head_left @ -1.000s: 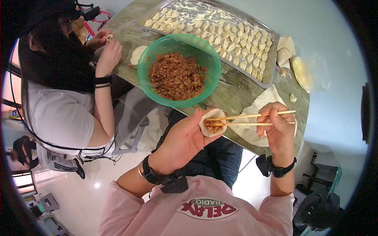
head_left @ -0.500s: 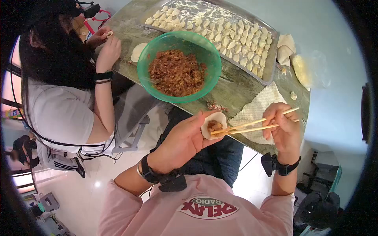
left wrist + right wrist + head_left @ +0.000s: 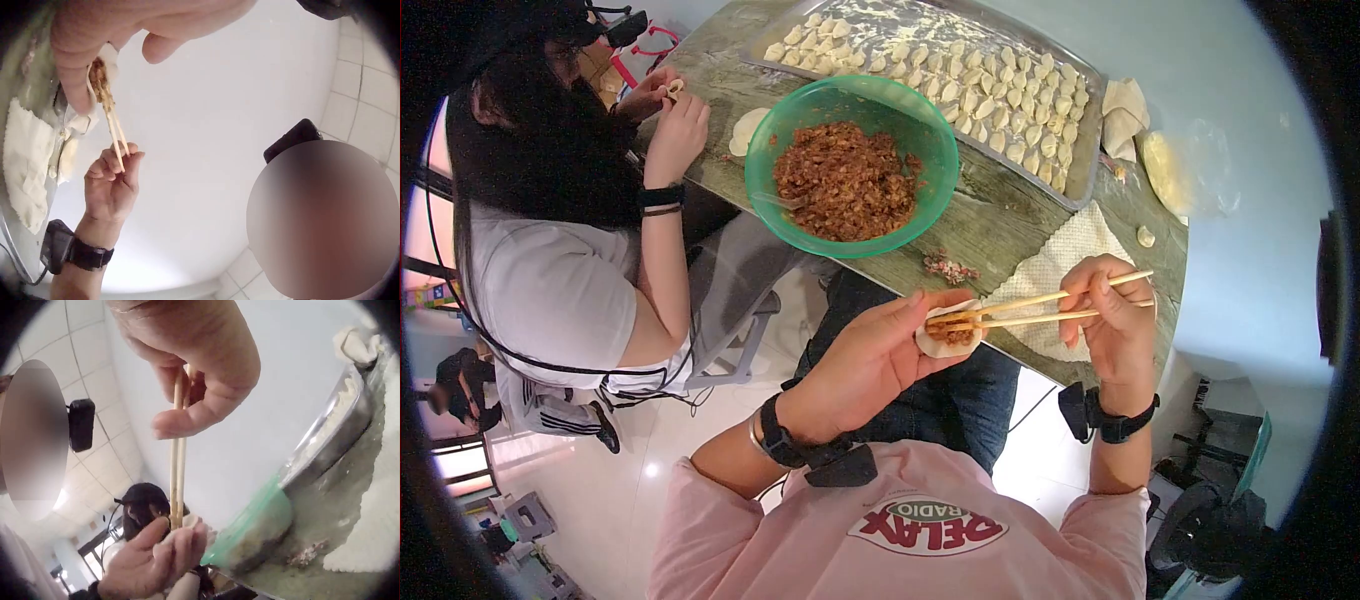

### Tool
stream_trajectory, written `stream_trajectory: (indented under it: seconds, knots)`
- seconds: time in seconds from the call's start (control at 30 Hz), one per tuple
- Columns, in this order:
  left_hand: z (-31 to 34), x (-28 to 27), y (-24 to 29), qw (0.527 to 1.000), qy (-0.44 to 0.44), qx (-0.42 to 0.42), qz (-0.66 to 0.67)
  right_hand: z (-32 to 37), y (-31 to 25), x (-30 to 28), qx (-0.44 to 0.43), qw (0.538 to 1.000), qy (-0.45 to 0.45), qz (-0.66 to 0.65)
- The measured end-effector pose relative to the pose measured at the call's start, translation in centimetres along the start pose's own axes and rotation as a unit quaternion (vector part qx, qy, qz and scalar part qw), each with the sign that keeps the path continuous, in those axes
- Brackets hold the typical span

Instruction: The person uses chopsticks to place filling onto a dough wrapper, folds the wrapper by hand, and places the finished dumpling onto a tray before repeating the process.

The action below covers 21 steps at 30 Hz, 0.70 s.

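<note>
In the head view, the left hand (image 3: pixel 865 355) holds a round white dough wrapper (image 3: pixel 935 346) on its fingers, the thumb along its edge. Brown filling (image 3: pixel 951 331) lies in the wrapper's middle. The right hand (image 3: pixel 1113 315) grips a pair of wooden chopsticks (image 3: pixel 1040 300), whose tips touch the filling. The left wrist view shows the filling (image 3: pixel 99 75) in the wrapper between the left hand's fingers. From the right wrist, the chopsticks (image 3: pixel 178 462) run down from the right hand (image 3: pixel 194 362) to the wrapper in the left palm.
A green bowl (image 3: pixel 948 170) of brown filling stands beyond the left hand. Behind it, a metal tray (image 3: pixel 1083 190) bears rows of dumplings. A white cloth (image 3: pixel 1050 275) lies near the right hand. At the left, another person (image 3: pixel 570 280) handles a small piece of dough.
The chopstick tips have shifted from the wrapper's lower right edge back over the filling, which is spread wider. The left hand and wrapper have moved slightly right and down since the earliest frame.
</note>
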<state>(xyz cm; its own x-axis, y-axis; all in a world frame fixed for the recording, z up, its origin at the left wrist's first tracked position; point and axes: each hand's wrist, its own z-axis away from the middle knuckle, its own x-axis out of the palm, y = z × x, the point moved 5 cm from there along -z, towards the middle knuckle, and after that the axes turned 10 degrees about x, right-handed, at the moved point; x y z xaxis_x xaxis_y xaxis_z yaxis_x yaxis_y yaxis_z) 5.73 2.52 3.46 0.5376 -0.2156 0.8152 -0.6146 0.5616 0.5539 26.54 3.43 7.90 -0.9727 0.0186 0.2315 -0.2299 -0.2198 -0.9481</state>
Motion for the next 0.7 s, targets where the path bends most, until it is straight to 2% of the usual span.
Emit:
stream_trajectory:
  seconds: [0.07,0.2,0.27,0.5,0.7]
  knots:
    - [0.0,-0.2,0.0,1.0,-0.001,0.0,0.005,-0.1,-0.1,-0.3,-0.001,1.0,0.008,0.021]
    - [0.0,-0.2,0.1,1.0,0.004,0.003,-0.008,-0.2,-1.3,-0.9,-0.016,0.999,-0.018,-0.03]
    - [-0.1,-0.2,-0.1,1.0,0.001,0.001,-0.01,-0.4,-1.0,-0.5,0.005,0.999,-0.024,0.026]
    - [-0.1,-0.5,0.0,1.0,-0.004,-0.001,0.005,-1.0,-1.0,-0.4,-0.01,1.0,-0.026,0.013]
    - [-0.4,-2.0,0.3,0.997,0.024,0.031,0.064,-2.2,-1.5,0.1,-0.034,0.998,-0.028,-0.055]
